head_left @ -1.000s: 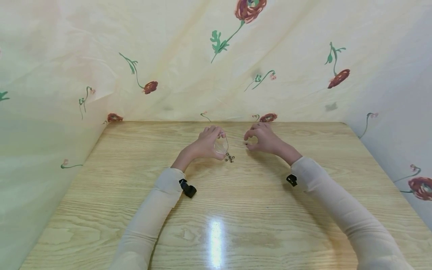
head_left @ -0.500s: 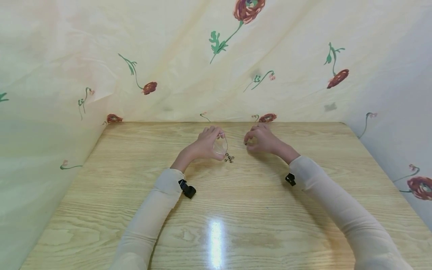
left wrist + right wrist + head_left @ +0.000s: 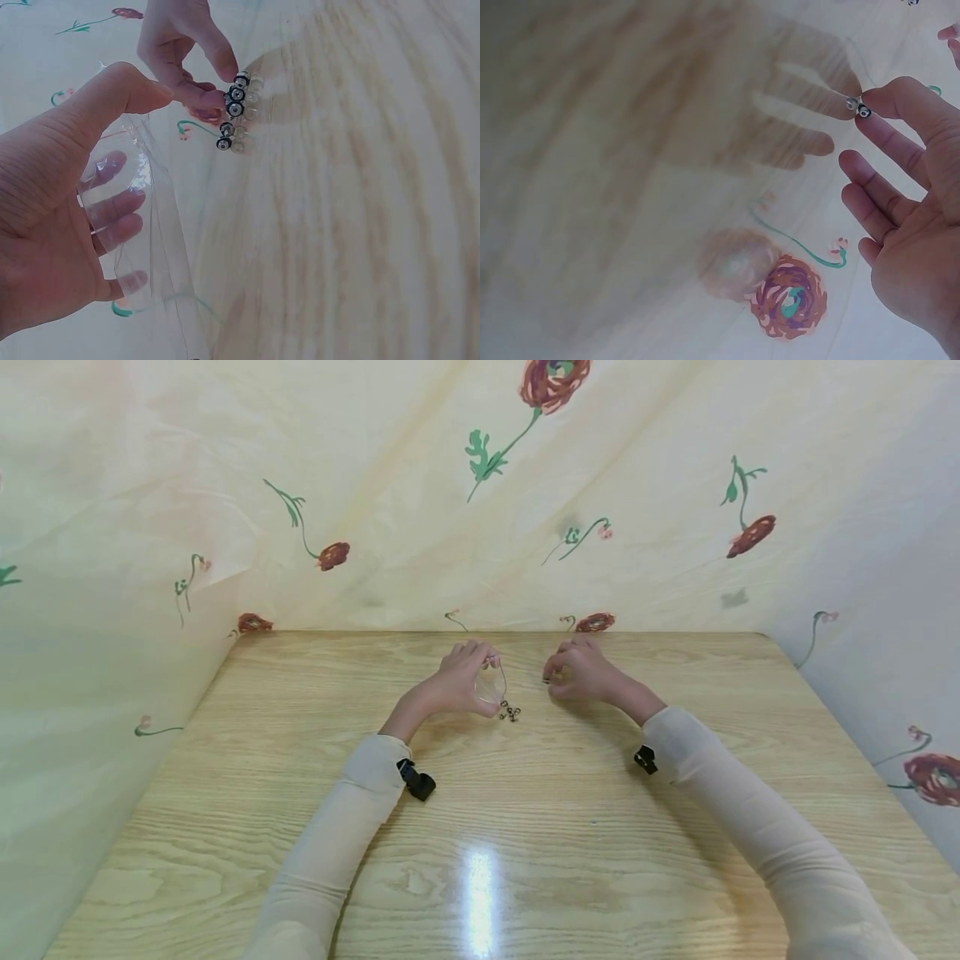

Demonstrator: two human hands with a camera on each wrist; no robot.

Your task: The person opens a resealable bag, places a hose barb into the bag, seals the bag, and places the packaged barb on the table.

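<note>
A clear plastic bag [image 3: 154,217] is held by my left hand [image 3: 453,683], thumb on one side and fingers showing through the film. Its mouth faces the right hand. Just beside the left thumb tip, several small black-and-silver round metal pieces [image 3: 511,712] lie in a cluster on the table; they appear larger in the left wrist view [image 3: 235,109]. My right hand [image 3: 585,672] pinches one similar small round piece [image 3: 864,110] between thumb and index fingertips, low over the glossy tabletop. Its other fingers [image 3: 874,191] are loosely bent and hold nothing.
Light wood-grain table [image 3: 525,802] spreads under both arms, with a bright lamp reflection [image 3: 480,902] near the front. A floral cloth [image 3: 420,510] hangs along the back and both sides. Black straps with small cameras [image 3: 417,779] sit on both wrists.
My right thumb and index finger have drawn closer together around the small round piece. The left hand, the bag and the cluster stay in place.
</note>
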